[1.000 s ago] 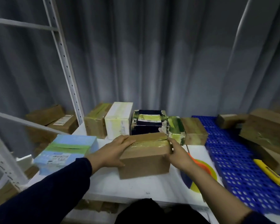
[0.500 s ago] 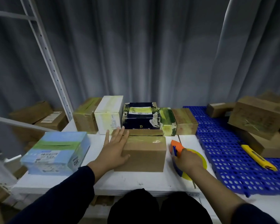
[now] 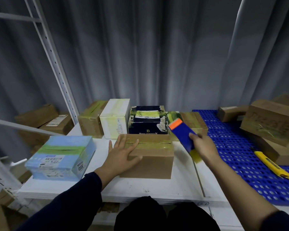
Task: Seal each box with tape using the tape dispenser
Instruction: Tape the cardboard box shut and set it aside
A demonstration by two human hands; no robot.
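Lifted off table (image 3: 140, 187) since 0.5 s ago: tape dispenser (image 3: 182, 135), gripped by right hand (image 3: 204, 147), beside brown box (image 3: 150, 162). Box closed, 1 yellowish tape strip across top; left hand (image 3: 122, 152) flat on it.

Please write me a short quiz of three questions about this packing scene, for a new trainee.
1. True or false: the left hand rests with straight fingers on the brown box.
2. What does the right hand hold? A) a marker pen B) the tape dispenser C) a roll of labels
3. Fill in: the yellow cutter lies on the ____ perforated mat.
Key: 1 true; 2 B; 3 blue.
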